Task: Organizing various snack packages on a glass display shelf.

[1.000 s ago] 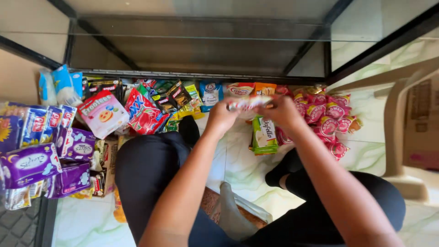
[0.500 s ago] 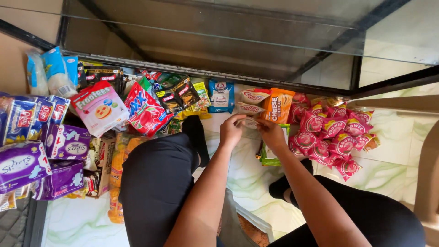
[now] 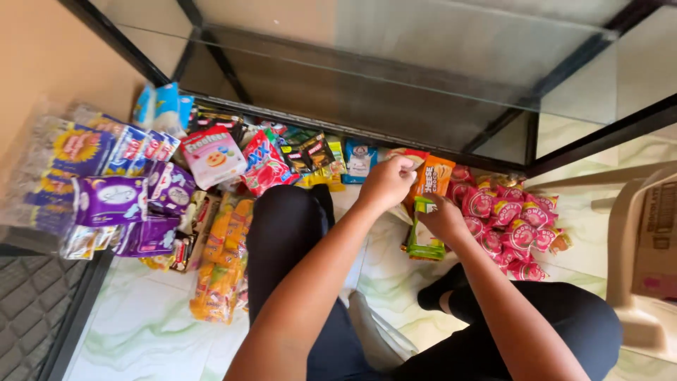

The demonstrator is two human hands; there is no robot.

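Left hand (image 3: 386,185) fingers closed on an orange snack packet (image 3: 431,178); right hand (image 3: 443,217) fingers curled against green packets (image 3: 423,236) just below.

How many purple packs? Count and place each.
3. The left purple pack lies beside the blue bags; the upper purple pack right of it; the lower purple pack beneath. Others may be hidden.
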